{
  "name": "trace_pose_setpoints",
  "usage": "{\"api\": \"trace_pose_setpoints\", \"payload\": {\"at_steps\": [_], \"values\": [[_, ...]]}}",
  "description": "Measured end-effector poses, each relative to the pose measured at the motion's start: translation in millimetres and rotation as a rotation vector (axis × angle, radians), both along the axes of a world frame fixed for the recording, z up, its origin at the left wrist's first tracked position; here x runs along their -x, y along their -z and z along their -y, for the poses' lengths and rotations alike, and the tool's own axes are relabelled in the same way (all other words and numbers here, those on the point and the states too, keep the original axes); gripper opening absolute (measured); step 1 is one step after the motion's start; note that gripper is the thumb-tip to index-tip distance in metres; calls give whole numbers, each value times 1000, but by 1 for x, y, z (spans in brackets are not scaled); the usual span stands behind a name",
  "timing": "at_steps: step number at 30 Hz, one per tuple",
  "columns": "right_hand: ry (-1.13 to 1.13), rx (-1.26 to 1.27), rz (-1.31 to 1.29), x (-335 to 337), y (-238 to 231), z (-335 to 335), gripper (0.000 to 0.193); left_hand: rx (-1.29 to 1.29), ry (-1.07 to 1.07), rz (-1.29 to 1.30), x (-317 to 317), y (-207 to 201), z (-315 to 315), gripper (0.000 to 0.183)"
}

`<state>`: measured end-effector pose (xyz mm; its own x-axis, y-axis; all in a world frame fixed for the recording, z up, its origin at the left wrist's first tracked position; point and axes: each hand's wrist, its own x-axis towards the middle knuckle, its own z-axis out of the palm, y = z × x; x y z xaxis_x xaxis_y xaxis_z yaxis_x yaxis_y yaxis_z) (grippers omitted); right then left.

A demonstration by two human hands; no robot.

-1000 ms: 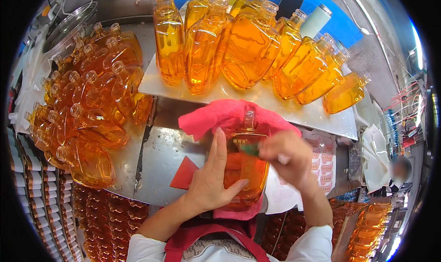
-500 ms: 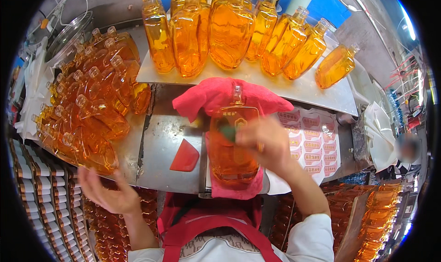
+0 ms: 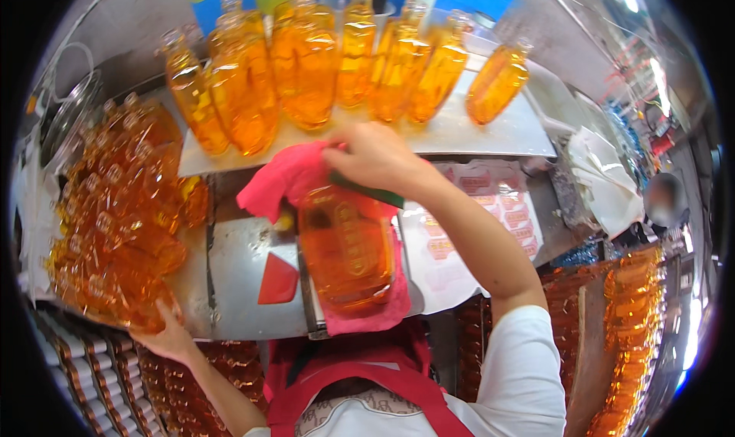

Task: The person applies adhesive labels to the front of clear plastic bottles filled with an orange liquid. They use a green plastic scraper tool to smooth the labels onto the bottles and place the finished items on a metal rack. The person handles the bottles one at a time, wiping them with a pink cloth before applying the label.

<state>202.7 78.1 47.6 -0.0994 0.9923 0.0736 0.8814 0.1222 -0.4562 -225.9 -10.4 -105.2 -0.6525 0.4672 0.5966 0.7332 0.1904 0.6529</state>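
A flat glass bottle [image 3: 348, 245] of amber liquid, with gold lettering on its front, lies on a pink cloth in front of me. Its neck is hidden by my right hand [image 3: 375, 157], whose fingers pinch the bunched pink cloth [image 3: 279, 178] at the far end. Under that palm a flat dark green piece [image 3: 366, 190], perhaps a scraper, shows in part. At the near edge of the piled bottles on the left, my left hand [image 3: 167, 339] has its thumb and fingers around the base of an amber bottle [image 3: 145, 303]. A red flat scraper [image 3: 278, 278] rests beside the middle bottle.
Several filled amber bottles [image 3: 306, 69] stand along a raised metal shelf [image 3: 490, 142] at the back. More bottles lie heaped [image 3: 115, 184] on the left. A sheet of red-and-white labels [image 3: 467, 230] is to the right. Below the bench, rows of bottles [image 3: 628, 322] fill racks on both sides.
My right hand has gone from the bottle's front to the pink cloth at its neck. My left hand has reached the base of a heaped bottle. The whole view has shifted.
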Motion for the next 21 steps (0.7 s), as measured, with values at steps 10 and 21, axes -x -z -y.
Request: {"api": "trace_pose_setpoints", "payload": {"at_steps": [10,21], "values": [[-345,42,-263,-33,-69,95,30,-117,226,13,9,10,-1,68],[737,-526,57,-50,-154,437,8,-297,921,415,-113,-126,46,52]]}}
